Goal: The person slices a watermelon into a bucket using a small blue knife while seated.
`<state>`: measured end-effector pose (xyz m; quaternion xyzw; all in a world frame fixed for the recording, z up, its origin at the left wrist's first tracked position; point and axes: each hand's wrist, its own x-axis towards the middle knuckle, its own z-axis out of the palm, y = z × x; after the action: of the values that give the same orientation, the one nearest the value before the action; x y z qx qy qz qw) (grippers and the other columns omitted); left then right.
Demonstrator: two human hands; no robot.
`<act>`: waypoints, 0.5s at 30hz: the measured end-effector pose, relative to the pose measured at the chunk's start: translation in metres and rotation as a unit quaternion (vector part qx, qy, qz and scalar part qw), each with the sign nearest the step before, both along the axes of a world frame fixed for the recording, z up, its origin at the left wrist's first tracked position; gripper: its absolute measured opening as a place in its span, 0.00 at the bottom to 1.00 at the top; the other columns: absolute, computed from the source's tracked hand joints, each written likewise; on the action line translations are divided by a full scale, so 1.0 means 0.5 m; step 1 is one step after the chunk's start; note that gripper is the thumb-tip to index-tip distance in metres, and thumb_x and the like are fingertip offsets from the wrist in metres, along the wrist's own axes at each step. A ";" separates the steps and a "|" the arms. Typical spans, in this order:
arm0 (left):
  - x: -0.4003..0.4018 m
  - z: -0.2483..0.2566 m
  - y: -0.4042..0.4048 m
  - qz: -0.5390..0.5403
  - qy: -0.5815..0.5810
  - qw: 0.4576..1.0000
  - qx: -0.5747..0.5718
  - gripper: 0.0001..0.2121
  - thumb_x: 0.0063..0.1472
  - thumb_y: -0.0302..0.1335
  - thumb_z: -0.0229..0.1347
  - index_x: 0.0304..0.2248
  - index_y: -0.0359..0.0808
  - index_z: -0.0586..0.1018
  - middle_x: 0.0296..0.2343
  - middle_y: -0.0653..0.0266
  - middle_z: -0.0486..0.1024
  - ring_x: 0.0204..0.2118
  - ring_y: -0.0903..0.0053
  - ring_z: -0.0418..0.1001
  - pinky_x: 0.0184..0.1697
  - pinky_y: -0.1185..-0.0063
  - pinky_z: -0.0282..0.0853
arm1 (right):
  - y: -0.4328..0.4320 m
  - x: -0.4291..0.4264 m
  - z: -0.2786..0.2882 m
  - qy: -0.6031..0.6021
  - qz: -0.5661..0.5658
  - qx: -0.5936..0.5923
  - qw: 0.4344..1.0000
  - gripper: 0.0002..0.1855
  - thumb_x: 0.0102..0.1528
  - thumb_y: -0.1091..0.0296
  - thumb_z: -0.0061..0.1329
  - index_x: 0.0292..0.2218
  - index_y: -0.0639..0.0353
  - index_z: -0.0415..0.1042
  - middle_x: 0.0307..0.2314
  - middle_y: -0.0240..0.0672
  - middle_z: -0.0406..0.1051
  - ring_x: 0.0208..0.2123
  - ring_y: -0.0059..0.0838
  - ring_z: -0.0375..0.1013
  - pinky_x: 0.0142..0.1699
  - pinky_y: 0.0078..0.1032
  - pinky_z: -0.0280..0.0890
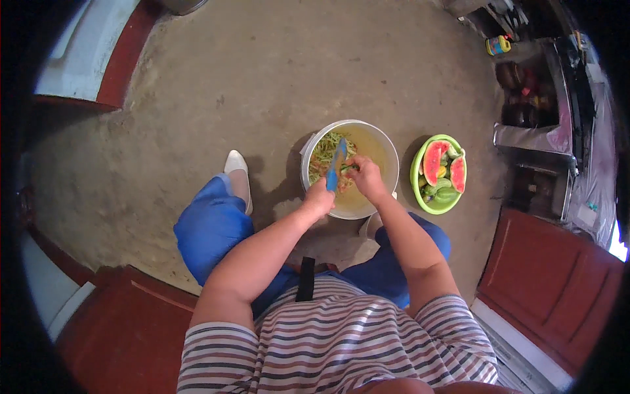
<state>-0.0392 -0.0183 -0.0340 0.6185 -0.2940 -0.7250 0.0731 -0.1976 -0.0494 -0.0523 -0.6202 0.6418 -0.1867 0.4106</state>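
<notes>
My left hand [320,198] grips the handle of a blue knife [338,157], its blade pointing away from me over a white plastic bucket [393,152]. Between the fingers of my right hand [366,178] is a small green piece of rind [348,168], close beside the blade. Shredded green strips [325,147], mixed with some reddish bits, lie inside the bucket, mostly on its left side. Both hands are above the bucket's opening, and they hide part of what is in it.
Right of the bucket, a lime-green basin [415,172] holds cut watermelon pieces [433,163] and several green fruits [445,194]. A shelf unit [534,135] lines the right side, with a yellow container [498,45] near its far end. Red-brown door panels [546,290] stand at lower right.
</notes>
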 end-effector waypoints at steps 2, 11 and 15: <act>-0.002 -0.004 -0.003 0.018 0.024 1.000 0.001 0.09 0.54 0.24 0.39 0.37 0.41 0.62 0.16 0.66 0.64 0.11 0.82 0.57 0.10 0.82 0.50 | 0.022 -0.002 -0.010 -0.024 0.008 -0.011 1.000 0.11 0.40 0.78 0.50 0.31 0.65 0.69 0.28 0.47 0.68 0.30 0.41 0.70 0.36 0.28 0.66; -0.015 0.032 0.010 -0.010 0.072 0.997 0.031 0.09 0.53 0.23 0.40 0.36 0.40 0.62 0.15 0.66 0.64 0.11 0.83 0.57 0.10 0.83 0.49 | -0.021 -0.058 -0.096 0.154 -0.052 -0.081 0.983 0.08 0.44 0.79 0.48 0.31 0.65 0.69 0.23 0.43 0.68 0.24 0.31 0.72 0.30 0.24 0.66; 0.006 -0.007 0.008 0.062 0.060 0.996 0.037 0.12 0.52 0.23 0.40 0.38 0.37 0.63 0.15 0.64 0.65 0.10 0.80 0.60 0.08 0.79 0.53 | 0.008 0.005 -0.013 -0.037 -0.055 0.002 0.998 0.08 0.42 0.78 0.50 0.29 0.64 0.69 0.22 0.42 0.68 0.23 0.36 0.72 0.30 0.26 0.66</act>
<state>-0.0361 -0.0143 -0.0375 0.5928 -0.2230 -0.7657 0.1123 -0.1951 -0.0453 -0.0586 -0.5755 0.6600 -0.2307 0.4242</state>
